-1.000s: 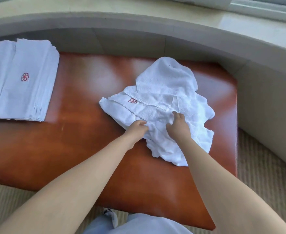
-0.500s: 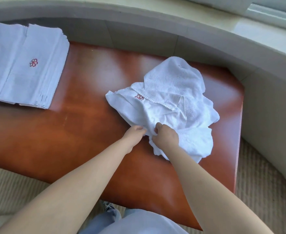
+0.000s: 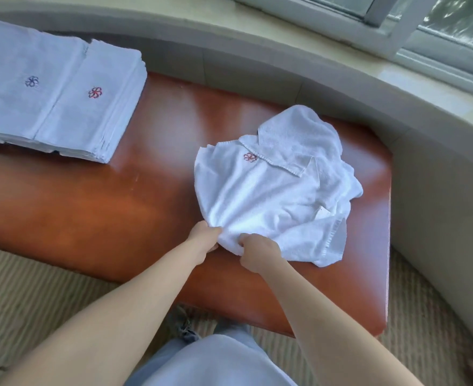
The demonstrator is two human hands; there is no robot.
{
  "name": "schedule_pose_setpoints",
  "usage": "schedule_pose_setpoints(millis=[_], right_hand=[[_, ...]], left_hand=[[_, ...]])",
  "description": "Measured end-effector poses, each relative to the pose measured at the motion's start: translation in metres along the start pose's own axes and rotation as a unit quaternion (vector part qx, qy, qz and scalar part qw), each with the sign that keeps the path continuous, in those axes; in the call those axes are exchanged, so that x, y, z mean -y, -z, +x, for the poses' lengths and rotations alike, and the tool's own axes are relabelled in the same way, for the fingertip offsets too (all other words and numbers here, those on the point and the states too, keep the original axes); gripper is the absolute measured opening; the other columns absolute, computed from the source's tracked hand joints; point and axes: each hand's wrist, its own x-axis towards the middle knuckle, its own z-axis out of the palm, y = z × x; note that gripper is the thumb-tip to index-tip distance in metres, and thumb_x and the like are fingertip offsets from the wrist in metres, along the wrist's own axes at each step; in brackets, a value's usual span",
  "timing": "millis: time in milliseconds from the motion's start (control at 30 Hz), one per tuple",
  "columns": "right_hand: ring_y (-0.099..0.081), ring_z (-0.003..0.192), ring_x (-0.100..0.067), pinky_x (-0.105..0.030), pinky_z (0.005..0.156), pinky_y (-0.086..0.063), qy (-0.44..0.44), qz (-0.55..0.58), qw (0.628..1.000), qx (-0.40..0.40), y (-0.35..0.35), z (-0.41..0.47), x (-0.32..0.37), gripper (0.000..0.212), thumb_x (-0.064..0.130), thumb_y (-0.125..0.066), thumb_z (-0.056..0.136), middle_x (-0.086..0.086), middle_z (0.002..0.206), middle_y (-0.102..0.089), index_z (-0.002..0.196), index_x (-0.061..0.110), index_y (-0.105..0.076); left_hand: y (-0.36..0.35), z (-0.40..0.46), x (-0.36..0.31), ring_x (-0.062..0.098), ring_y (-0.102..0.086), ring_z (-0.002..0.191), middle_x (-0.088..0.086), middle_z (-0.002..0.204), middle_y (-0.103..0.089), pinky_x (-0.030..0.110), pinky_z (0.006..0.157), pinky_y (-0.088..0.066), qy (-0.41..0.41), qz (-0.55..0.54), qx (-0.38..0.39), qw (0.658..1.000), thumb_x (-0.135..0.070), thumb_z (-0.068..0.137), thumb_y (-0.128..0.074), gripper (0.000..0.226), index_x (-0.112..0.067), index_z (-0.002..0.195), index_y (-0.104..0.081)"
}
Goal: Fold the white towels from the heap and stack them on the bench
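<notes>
Both hands drawn nearer, left hand [image 3: 205, 237] and right hand [image 3: 258, 250] fingers clamped on towel [image 3: 260, 196] edge, bench [image 3: 118, 207].

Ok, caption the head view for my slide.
Both hands, left hand and right hand, grip a crumpled white towel on the bench, folded stacks alongside.

A curved pale ledge [image 3: 299, 65] runs along the far side and bends round to the right, its wall [image 3: 438, 218] dropping to the floor. Above it at the far right is a window [image 3: 452, 26] with a grey frame, and daylight falls through it onto the sill. Green foliage shows blurred behind the glass. The floor is covered by a beige ribbed carpet [image 3: 34, 302], seen near left and near right.
</notes>
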Motion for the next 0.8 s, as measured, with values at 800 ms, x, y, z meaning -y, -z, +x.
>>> schedule_pose_setpoints(millis=[800], right_hand=[[-0.059, 0.087, -0.020, -0.033, 0.071, -0.047, -0.139, 0.239, 0.961, 0.013, -0.082, -0.025, 0.074, 0.022, 0.025, -0.057, 0.095, -0.003, 0.105, -0.062, 0.112, 0.011, -0.062]], left_hand=[[0.193, -0.019, 0.117, 0.029, -0.059, 0.113, 0.008, 0.129, -0.060, 0.039, 0.094, -0.052, 0.006, 0.057, -0.132, 0.990, -0.015, 0.093, -0.053, 0.052, -0.012, 0.144, -0.047]])
